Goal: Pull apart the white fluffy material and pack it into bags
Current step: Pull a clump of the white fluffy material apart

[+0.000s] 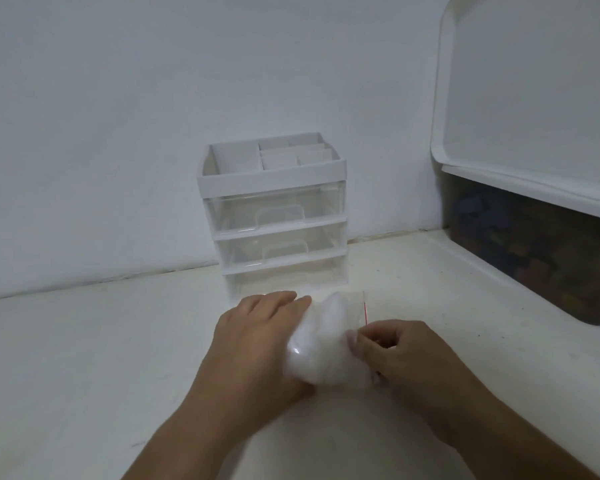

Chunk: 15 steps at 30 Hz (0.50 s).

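A clear bag (317, 341) stuffed with white fluff (312, 370) lies on the white table (84, 358), low in the middle, held between both hands. The left hand (257, 344), at the bag's nine o'clock, wraps around its body. The right hand (402, 355), at three o'clock, pinches the mouth beside the red seal line (365, 311). At twelve o'clock stands a small drawer unit (274, 216); at two o'clock, a dark storage box (534, 251) under a white lid (534, 98).
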Available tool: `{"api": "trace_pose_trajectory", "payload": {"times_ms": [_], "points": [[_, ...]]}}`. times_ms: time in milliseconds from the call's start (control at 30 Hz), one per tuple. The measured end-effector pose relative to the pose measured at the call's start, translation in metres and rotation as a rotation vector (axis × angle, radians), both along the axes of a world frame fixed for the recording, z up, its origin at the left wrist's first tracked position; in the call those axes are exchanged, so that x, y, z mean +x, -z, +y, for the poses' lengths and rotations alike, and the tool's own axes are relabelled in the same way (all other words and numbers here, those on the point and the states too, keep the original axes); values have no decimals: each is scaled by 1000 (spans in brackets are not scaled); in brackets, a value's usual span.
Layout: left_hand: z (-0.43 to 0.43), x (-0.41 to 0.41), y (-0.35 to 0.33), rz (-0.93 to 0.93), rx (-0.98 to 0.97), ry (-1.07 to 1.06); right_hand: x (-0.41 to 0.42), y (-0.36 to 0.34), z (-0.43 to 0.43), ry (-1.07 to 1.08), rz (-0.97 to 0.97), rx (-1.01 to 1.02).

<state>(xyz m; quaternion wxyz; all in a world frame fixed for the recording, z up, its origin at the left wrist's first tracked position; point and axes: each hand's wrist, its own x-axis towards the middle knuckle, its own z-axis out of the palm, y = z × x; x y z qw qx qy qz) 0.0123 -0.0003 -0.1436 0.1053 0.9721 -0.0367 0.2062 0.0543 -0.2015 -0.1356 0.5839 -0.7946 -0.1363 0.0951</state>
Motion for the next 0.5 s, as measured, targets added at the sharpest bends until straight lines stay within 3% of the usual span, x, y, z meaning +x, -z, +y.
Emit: {"api": "trace_pose_trajectory", "payload": {"times_ms": [167,500], "points": [[-8,-1,4,-31,56,-4,8,3,-3,-87,61,-151],[-3,5,1,-102,-17,73,16,5,0,-126,164,44]]}}
